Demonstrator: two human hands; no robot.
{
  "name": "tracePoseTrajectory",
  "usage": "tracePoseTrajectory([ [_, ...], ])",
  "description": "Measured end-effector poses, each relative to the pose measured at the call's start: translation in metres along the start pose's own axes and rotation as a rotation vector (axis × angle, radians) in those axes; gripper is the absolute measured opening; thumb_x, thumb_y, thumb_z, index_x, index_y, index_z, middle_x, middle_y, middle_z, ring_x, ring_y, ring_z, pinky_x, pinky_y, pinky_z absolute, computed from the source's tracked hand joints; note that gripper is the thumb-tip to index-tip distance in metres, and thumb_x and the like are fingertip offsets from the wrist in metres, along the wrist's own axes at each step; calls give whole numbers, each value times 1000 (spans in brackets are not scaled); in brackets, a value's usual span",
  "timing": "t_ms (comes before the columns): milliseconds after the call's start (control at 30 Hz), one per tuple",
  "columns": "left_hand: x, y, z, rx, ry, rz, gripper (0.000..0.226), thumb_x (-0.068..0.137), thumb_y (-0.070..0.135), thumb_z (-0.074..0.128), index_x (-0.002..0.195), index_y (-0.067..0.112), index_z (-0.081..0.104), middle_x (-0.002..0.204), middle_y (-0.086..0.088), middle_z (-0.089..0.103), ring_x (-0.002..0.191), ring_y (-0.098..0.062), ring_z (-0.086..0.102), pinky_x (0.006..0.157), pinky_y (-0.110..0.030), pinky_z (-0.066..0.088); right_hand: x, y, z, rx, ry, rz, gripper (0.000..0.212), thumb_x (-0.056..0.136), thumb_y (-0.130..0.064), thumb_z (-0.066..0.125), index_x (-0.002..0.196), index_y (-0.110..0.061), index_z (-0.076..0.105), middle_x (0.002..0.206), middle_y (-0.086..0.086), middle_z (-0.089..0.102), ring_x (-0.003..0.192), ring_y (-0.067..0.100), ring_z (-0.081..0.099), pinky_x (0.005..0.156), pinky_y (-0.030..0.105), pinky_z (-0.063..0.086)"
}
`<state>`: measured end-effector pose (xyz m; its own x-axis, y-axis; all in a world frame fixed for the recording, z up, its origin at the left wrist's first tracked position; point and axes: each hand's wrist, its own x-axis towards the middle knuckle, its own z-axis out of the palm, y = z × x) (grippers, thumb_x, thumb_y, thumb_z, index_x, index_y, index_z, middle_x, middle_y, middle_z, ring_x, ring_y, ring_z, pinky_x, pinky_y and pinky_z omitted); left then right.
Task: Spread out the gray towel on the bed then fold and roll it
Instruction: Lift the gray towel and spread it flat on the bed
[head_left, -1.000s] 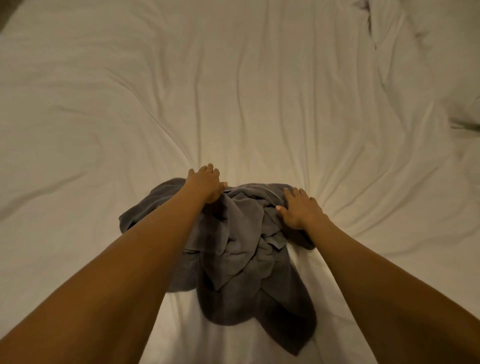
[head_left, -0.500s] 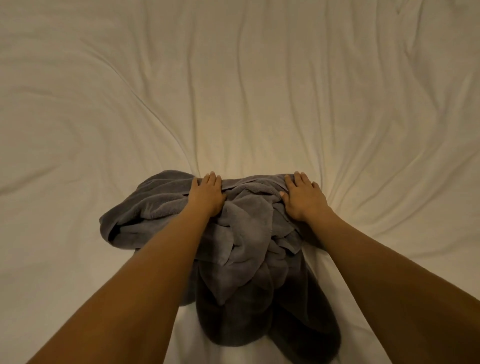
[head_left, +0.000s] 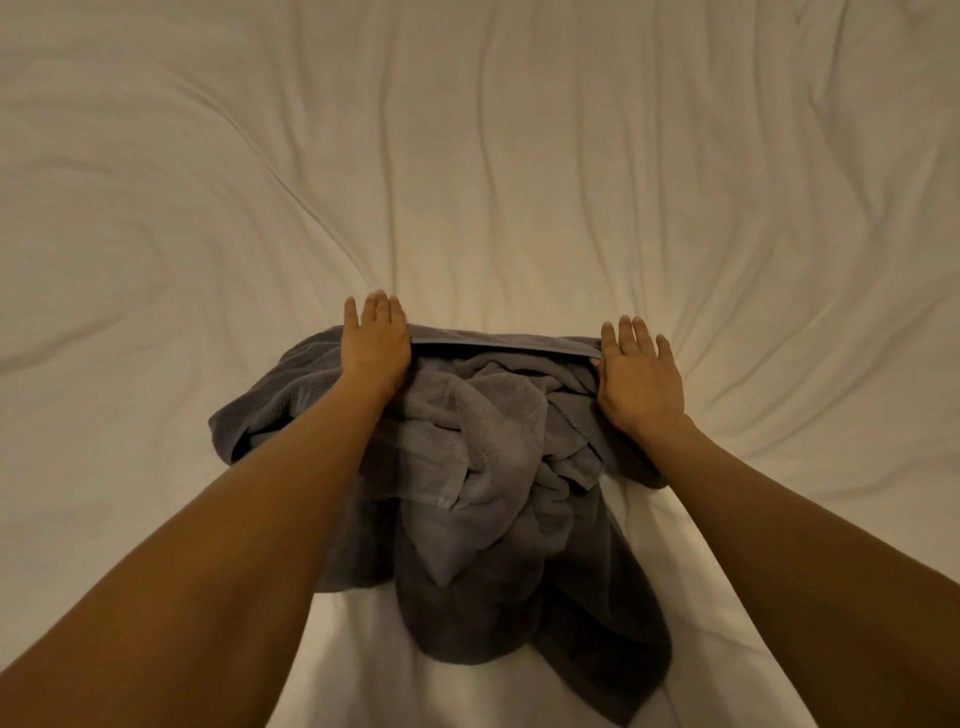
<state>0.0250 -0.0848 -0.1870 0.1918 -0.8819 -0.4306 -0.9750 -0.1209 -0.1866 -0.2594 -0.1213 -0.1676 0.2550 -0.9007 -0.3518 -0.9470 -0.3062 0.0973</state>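
At lower centre of the frame, we pressed our left hand (head_left: 376, 343) and right hand (head_left: 636, 371), fingers flat and holding nothing, on the bunched gray towel (head_left: 483, 467) atop the white bed (head_left: 467, 156), spreading begun, its hem needing drawing outward next.

Hidden under the arms and folds

Left forearm covers part of the gray towel (head_left: 483, 467); its bunched layers bury its corners; both arms and the bed (head_left: 467, 156) run off frame.
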Motion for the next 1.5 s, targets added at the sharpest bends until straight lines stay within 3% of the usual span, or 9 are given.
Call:
tracePoseTrajectory([
  [133, -16, -33, -8, 25, 44, -59, 61, 100, 18, 30, 150, 0, 0, 159, -17, 2, 148, -27, 1, 119, -47, -1, -8, -1, -12, -111, 49, -29, 58, 96, -16, 36, 149, -2, 16, 158, 17, 11, 146, 28, 5, 117, 45, 0],
  [300, -52, -69, -17, 26, 119, -43, 65, 100, 19, 34, 150, 0, -2, 159, -17, 2, 148, -27, 1, 119, -46, -1, -44, -6, -20, -333, 31, -11, 44, 97, -21, 38, 137, -4, 45, 152, 21, 28, 144, 32, 14, 116, 51, 0],
  [533, -106, -105, -41, 29, 217, -49, 61, 99, 16, 26, 149, -2, -3, 159, -18, 2, 148, -27, 1, 118, -46, -4, -97, -20, -25, -217, 12, -196, 33, 95, -24, 45, 116, -8, 65, 148, 22, 35, 142, 31, 23, 116, 43, 10],
  [767, -157, -145, -70, 99, 334, -60, 66, 96, 12, 33, 149, -5, -1, 158, -20, 5, 148, -29, 3, 119, -47, -1, -145, -43, -29, 0, 54, -372, 36, 91, -27, 56, 100, 4, 71, 131, 20, 56, 129, 34, 46, 97, 41, 43],
  [867, -171, -147, -69, 70, 443, -37, 67, 95, 10, 39, 149, -6, 3, 157, -23, 9, 147, -31, 7, 118, -43, -6, -150, -42, -34, -51, 100, -267, 31, 84, -25, 66, 92, 5, 73, 116, 26, 63, 118, 41, 54, 99, 47, 42],
  [1000, -190, -143, -47, 38, 453, -58, 68, 94, 9, 44, 148, -6, 6, 156, -24, 12, 147, -33, 9, 108, -28, -27, -144, -26, -42, -108, 146, -146, 29, 86, -26, 63, 95, 1, 72, 119, 26, 61, 121, 40, 48, 110, 48, 25],
  [1233, -213, -138, -15, 18, 321, -166, 70, 94, 12, 44, 148, -7, 3, 156, -24, 14, 147, -33, 11, 118, -46, 1, -149, 13, -53, -52, 152, -92, 29, 86, -21, 62, 77, 6, 67, 82, 27, 67, 90, 40, 59, 96, 46, 35],
  [1400, -213, -129, -18, 8, 275, -182, 73, 94, 13, 47, 148, -6, 1, 156, -24, 12, 147, -33, 8, 118, -47, 2, -163, 39, -42, -176, 106, 48, 31, 91, -25, 54, 88, 1, 71, 97, 22, 67, 107, 40, 54, 108, 48, 26],
  [1500, -210, -128, -22, 17, 267, -205, 73, 94, 14, 45, 148, -6, 0, 157, -23, 10, 147, -32, 6, 119, -48, 2, -164, 49, -41, -165, 132, 93, 31, 90, -21, 53, 100, 2, 70, 123, 28, 58, 126, 42, 40, 112, 51, 17],
])
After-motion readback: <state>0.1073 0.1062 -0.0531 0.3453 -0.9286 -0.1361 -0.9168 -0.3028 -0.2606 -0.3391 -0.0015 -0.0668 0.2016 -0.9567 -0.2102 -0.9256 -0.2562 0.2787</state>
